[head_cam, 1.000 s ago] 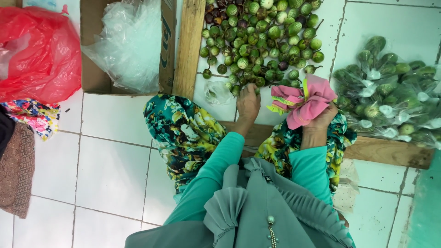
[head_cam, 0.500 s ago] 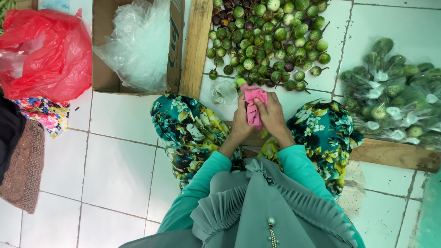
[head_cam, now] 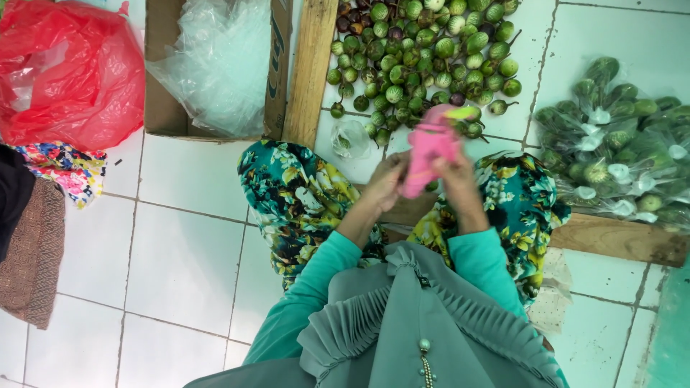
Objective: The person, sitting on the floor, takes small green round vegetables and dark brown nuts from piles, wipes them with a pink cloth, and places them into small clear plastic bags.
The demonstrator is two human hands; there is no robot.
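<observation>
Above the person's lap, left hand (head_cam: pixel 384 181) and right hand (head_cam: pixel 454 174) are both closed on a pink cloth (head_cam: pixel 428 147), possibly a folded bag, with a yellow-green edge. Just beyond it, round green eggplants (head_cam: pixel 420 54) lie heaped on the tiled floor (head_cam: pixel 180 244); bagged eggplants (head_cam: pixel 618 151) sit to the right.

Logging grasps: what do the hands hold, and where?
Both hands, left and right, grip the pink cloth at its lower end, one on each side.

free: white floor tiles (head_cam: pixel 180 251) left | blocked: eggplant pile (head_cam: pixel 424 57) ahead, bagged eggplants (head_cam: pixel 618 144) right
</observation>
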